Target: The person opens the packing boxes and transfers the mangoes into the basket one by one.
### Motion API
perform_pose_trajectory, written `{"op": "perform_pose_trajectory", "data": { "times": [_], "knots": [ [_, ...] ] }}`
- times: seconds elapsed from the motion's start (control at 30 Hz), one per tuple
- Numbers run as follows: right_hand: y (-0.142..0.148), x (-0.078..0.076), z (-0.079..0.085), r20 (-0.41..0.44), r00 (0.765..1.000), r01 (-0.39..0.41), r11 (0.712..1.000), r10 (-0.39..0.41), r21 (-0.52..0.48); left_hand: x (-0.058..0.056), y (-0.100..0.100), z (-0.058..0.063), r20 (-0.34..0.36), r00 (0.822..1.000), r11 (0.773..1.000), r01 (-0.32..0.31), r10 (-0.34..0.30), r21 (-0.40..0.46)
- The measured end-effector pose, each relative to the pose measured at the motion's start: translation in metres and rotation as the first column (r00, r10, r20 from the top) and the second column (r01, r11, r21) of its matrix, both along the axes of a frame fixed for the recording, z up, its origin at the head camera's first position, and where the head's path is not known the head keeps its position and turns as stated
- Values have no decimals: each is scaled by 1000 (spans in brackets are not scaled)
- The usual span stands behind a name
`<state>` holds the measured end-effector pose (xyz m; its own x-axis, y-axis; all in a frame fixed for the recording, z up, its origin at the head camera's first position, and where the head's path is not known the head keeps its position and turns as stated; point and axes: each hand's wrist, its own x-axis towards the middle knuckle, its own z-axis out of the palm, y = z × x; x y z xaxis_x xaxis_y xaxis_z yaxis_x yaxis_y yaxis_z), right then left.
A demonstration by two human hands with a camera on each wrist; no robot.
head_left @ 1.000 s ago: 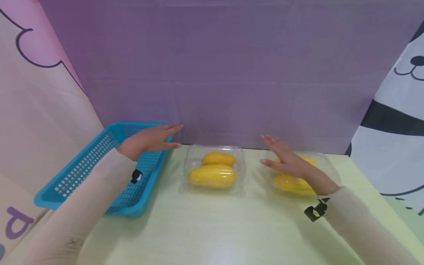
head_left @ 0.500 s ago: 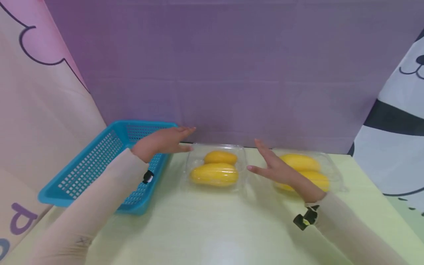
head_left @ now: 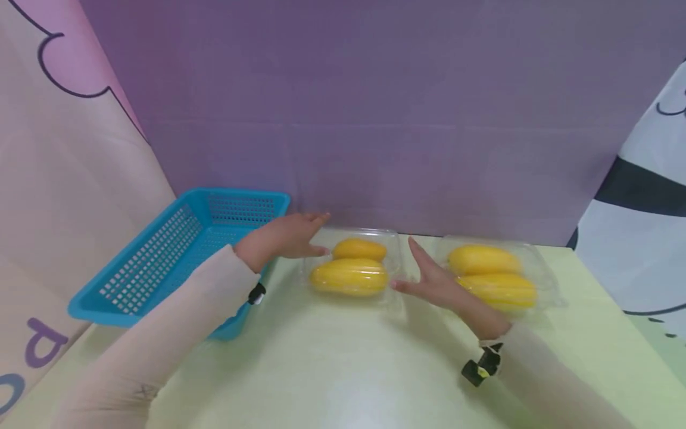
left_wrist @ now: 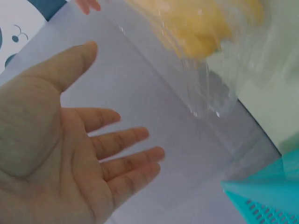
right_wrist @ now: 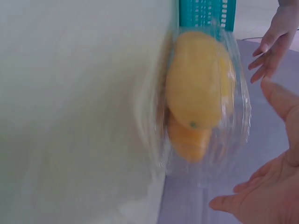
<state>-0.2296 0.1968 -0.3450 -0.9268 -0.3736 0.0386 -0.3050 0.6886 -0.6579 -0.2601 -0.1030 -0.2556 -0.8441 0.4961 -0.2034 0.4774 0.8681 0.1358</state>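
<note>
A clear plastic clamshell box [head_left: 395,253] with two oblong yellow fruits [head_left: 349,276] stands mid-table near the back in the head view. My left hand [head_left: 286,239] hovers at its left side, fingers extended, thumb apart; the left wrist view shows the bare palm [left_wrist: 51,140] facing the box [left_wrist: 205,93]. On the other side, my right hand [head_left: 435,287] reaches in with thumb and fingers spread, its thumb tip near the box's right edge. Whether that thumb touches is unclear in the head view; the right wrist view shows a gap between hand [right_wrist: 271,186] and box [right_wrist: 240,107].
A blue perforated plastic basket [head_left: 161,247] stands at the left, partly behind my left forearm. Right of my right hand is a second clear box [head_left: 543,277] with two more yellow fruits [head_left: 485,260]. A purple cloth [head_left: 370,119] hangs behind the pale table [head_left: 321,363].
Both hands have moved inward and lower, from over the basket and the right-hand box to either side of the middle box. The boxes and the basket have stayed in place.
</note>
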Motion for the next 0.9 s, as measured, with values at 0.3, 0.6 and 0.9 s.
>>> {"op": "perform_pose_trajectory", "data": {
  "times": [0.3,0.6,0.9],
  "knots": [
    [-13,5,-12,95,994,68,994,-61,-80,13,6,-8,64,992,994,-109,110,-14],
    [-18,6,-23,125,988,106,985,-89,-133,21,6,-19,67,984,986,-160,162,-41],
    [-21,7,-26,139,985,128,970,-100,-207,25,13,-32,62,977,978,-202,206,-54]
  ]
}}
